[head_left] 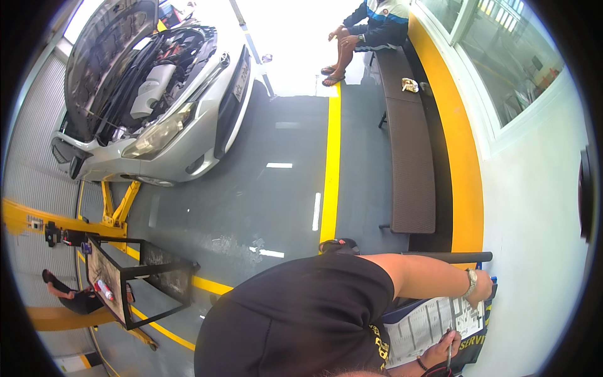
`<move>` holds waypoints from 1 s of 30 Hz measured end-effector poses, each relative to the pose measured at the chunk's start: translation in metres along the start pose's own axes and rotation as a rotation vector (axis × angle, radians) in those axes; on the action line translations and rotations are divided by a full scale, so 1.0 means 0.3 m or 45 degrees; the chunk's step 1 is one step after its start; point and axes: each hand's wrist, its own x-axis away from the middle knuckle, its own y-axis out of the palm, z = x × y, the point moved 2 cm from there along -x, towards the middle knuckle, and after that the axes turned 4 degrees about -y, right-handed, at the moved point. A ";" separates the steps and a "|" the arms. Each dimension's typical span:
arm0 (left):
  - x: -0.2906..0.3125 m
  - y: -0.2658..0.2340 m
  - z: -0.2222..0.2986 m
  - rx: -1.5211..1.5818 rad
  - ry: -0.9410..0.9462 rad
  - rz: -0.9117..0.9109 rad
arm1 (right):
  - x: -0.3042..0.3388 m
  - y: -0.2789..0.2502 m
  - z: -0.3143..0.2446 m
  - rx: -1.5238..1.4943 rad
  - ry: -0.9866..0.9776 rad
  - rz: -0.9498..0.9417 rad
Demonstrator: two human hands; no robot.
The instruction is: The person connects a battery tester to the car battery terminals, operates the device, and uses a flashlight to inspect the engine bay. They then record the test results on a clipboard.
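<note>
A printed form [433, 320] with rows of boxes lies on a dark blue board [485, 314] at the lower right, beside the wall. My left hand [481, 286], with a watch on its wrist, is at the far right corner of the form. Its fingers are bent down onto the sheet's edge, and whatever they grip is hidden. At the near edge of the form is my right hand [445, 349], closed around a slim pen [449, 359]. My arm and black sleeve cover part of the board.
A silver car [188, 135] with its hood raised stands at the upper left beside a yellow lift arm [119, 204]. A black metal cart [160, 270] stands below it. Along the right wall runs a brown bench [411, 169], with a person [377, 25] seated at its far end.
</note>
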 end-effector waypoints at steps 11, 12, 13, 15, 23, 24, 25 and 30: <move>-0.040 0.078 0.011 -0.024 0.046 -0.049 | 0.047 -0.005 -0.071 0.013 0.062 -0.121; -0.037 0.097 0.004 0.004 0.034 -0.052 | 0.061 -0.005 -0.068 -0.030 0.066 -0.076; -0.040 0.113 -0.003 0.028 0.018 -0.073 | 0.071 -0.006 -0.055 -0.073 0.075 -0.029; -0.033 0.141 -0.026 0.097 0.108 0.039 | 0.090 -0.010 -0.013 -0.123 0.076 0.017; -0.099 0.153 -0.062 0.179 -0.013 -0.247 | 0.074 -0.018 -0.123 0.305 0.326 0.218; -0.096 0.139 -0.090 0.246 -0.066 -0.257 | 0.063 -0.010 -0.088 0.140 0.290 0.137; -0.081 0.098 -0.094 0.067 -0.090 -0.247 | 0.044 0.013 -0.098 -0.073 0.232 0.090; -0.073 0.130 -0.091 -0.009 0.105 0.009 | 0.076 0.042 0.022 -0.353 0.100 0.146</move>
